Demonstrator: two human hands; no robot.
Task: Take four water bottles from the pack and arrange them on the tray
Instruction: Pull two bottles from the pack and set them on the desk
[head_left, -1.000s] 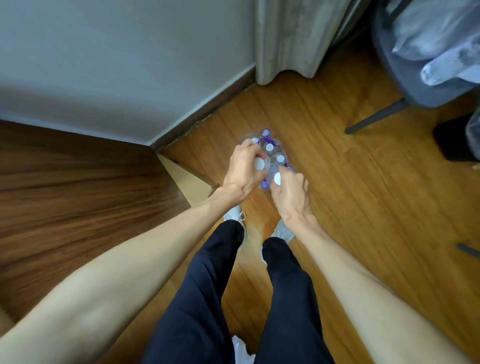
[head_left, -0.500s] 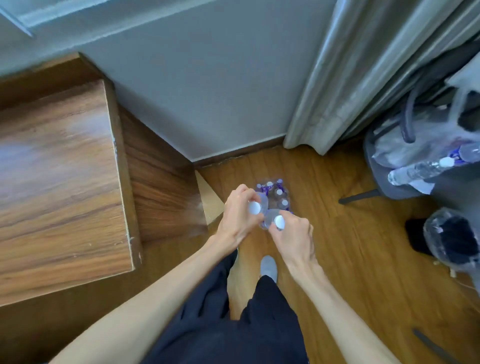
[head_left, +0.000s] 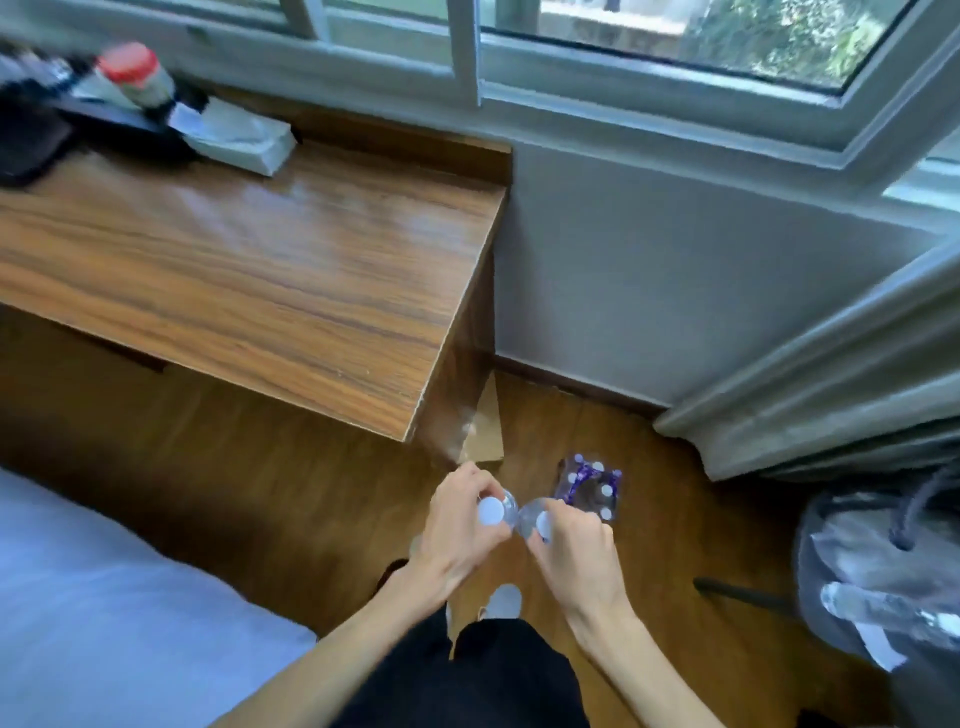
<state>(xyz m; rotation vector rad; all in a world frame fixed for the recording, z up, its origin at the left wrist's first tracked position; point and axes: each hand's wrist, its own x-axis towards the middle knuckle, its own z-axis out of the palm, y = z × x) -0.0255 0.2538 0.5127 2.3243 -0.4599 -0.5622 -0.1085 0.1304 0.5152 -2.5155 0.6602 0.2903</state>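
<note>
Though gripped, 2 bottles (head_left: 511, 512) mostly hidden.

Both bare forearms are extended forward and downward from the bottom of the view, converging toward the middle. The left hand (head_left: 457, 530) is curled, knuckles upward, with the fingers wrapped around the neck of a bottle (head_left: 492, 512) just below its white cap. The right hand (head_left: 576, 551) is closed in the same manner around a second bottle (head_left: 537, 519). The two hands are held close together, the thumbs nearly touching. Both wrists are bent slightly downward.
</note>
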